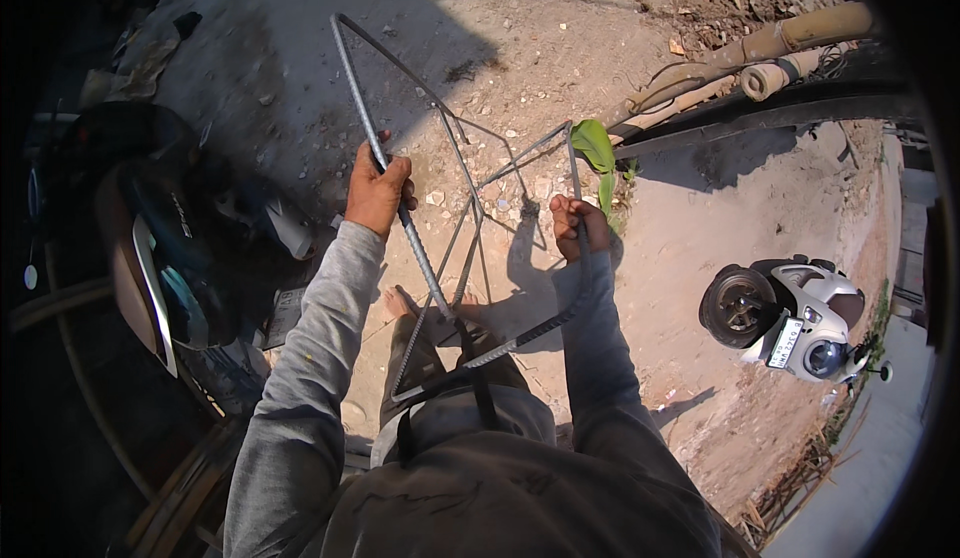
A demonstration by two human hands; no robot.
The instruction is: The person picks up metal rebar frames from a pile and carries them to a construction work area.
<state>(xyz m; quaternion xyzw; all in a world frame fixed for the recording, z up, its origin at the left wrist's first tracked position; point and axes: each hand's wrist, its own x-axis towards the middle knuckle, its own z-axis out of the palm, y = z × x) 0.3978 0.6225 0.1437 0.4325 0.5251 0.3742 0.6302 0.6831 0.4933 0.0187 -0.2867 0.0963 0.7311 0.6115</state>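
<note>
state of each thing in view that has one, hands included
Left hand: closed around a ribbed bar
Right hand: closed around a bar
Metal bars: bent at angles
White scooter: parked, no rider
Dark motorbike: riderless, partly lost in shadow
Green leaf: unwilted
Feet: bare, on the ground

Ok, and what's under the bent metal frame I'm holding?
Under the bent metal frame, stony ground, your bare feet and trousers show. Whatever lies directly behind your left hand is covered.
</note>
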